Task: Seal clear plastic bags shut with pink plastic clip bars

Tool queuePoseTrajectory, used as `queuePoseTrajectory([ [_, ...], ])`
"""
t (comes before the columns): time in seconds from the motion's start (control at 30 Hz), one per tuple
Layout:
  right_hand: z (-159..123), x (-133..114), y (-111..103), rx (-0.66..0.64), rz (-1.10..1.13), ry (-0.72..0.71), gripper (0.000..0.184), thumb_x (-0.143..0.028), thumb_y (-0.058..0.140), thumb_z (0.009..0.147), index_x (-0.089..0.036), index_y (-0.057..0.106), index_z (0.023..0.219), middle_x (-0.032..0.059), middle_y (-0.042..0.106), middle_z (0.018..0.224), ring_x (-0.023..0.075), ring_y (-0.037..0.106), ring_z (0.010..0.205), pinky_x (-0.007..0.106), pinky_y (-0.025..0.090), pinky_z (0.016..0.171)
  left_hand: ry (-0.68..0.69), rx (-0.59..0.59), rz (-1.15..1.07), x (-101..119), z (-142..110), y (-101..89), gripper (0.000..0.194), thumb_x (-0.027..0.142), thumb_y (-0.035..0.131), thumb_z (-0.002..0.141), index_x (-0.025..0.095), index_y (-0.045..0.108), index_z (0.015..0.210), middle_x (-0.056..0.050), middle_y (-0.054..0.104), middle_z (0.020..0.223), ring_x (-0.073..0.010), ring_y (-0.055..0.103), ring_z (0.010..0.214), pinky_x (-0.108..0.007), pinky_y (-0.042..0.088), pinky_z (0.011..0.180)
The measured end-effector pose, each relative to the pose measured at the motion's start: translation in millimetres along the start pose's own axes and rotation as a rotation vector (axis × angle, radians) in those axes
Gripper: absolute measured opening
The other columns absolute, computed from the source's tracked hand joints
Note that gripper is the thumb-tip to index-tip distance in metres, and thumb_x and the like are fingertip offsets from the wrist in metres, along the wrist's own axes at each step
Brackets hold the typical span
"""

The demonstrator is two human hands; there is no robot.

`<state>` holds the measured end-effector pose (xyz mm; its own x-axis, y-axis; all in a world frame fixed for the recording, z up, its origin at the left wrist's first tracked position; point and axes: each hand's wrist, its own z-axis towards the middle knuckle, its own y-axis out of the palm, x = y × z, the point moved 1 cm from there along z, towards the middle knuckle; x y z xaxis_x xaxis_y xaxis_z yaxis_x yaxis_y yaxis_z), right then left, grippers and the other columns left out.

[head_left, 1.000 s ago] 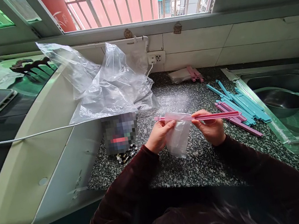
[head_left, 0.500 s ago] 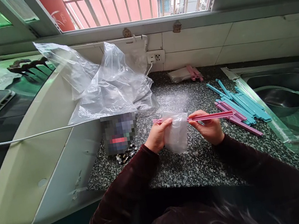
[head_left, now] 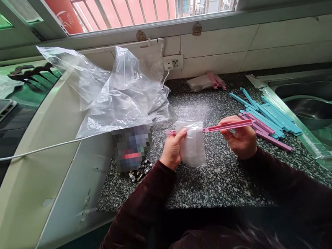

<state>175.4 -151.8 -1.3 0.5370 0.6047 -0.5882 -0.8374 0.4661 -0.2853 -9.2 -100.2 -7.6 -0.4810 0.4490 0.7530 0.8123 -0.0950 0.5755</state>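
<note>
A small clear plastic bag [head_left: 193, 149] hangs over the counter, pinched at its left edge in my closed left hand [head_left: 172, 151]. Across its upper part runs a long pink plastic bag clip [head_left: 213, 129], spread out nearly straight, with one end poking out left of my left thumb. My right hand [head_left: 241, 137] is closed on the clip's right part, fingers behind it and thumb below. Just right of that hand lie loose pink clips [head_left: 272, 141] and a heap of blue clips [head_left: 279, 118].
Large crumpled clear bags [head_left: 117, 98] lie at the back left, beside a pixelated item [head_left: 132, 147]. Another small bag with pink clips [head_left: 205, 82] lies by the wall. A sink [head_left: 315, 159] borders the right; a white cable [head_left: 37, 152] crosses the left.
My right hand has slid right along the pink clip, away from the bag. The bag and clip have shifted slightly left and up with my left hand.
</note>
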Motion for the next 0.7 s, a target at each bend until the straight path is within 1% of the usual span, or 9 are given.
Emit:
queuePoseTrajectory([
  [0.13,0.7,-2.3,0.5,-0.002,-0.007,0.016,0.011,-0.025,0.058,0.080,-0.022,0.061,0.090,0.0063,0.065,0.086,0.0214,0.061,0.084,0.042,0.051,0.077,0.035,-0.031,0.027,-1.7,0.5,-0.2,0.031,0.034,0.078,0.050,0.013,0.067,0.069,-0.002,0.067,0.063,-0.0121,0.056,0.058,-0.024,0.041,0.060],
  [0.3,0.6,-4.0,0.7,0.006,0.003,-0.006,0.009,-0.023,0.060,0.079,-0.021,0.062,0.089,0.0053,0.065,0.085,0.0199,0.061,0.083,0.041,0.051,0.077,0.078,-0.057,0.095,-4.7,1.2,-2.2,0.029,0.036,0.077,0.053,0.012,0.068,0.067,-0.001,0.065,0.062,-0.0107,0.054,0.058,-0.022,0.040,0.059],
  [0.5,-2.3,-1.7,1.5,-0.013,-0.039,0.014,0.010,-0.027,0.060,0.080,-0.021,0.062,0.088,0.0053,0.065,0.085,0.0198,0.061,0.081,0.040,0.052,0.076,0.113,-0.101,0.153,-8.0,1.6,-4.6,0.027,0.036,0.074,0.060,0.012,0.070,0.073,-0.003,0.067,0.068,-0.0120,0.055,0.062,-0.023,0.040,0.061],
  [0.7,-3.3,-1.5,2.0,-0.021,-0.061,0.020,0.006,-0.026,0.061,0.079,-0.022,0.061,0.083,0.0050,0.066,0.085,0.0202,0.061,0.082,0.041,0.052,0.076,0.127,-0.105,0.190,-9.5,2.1,-4.6,0.026,0.036,0.074,0.060,0.012,0.069,0.069,-0.001,0.065,0.064,-0.0104,0.052,0.058,-0.023,0.038,0.058],
])
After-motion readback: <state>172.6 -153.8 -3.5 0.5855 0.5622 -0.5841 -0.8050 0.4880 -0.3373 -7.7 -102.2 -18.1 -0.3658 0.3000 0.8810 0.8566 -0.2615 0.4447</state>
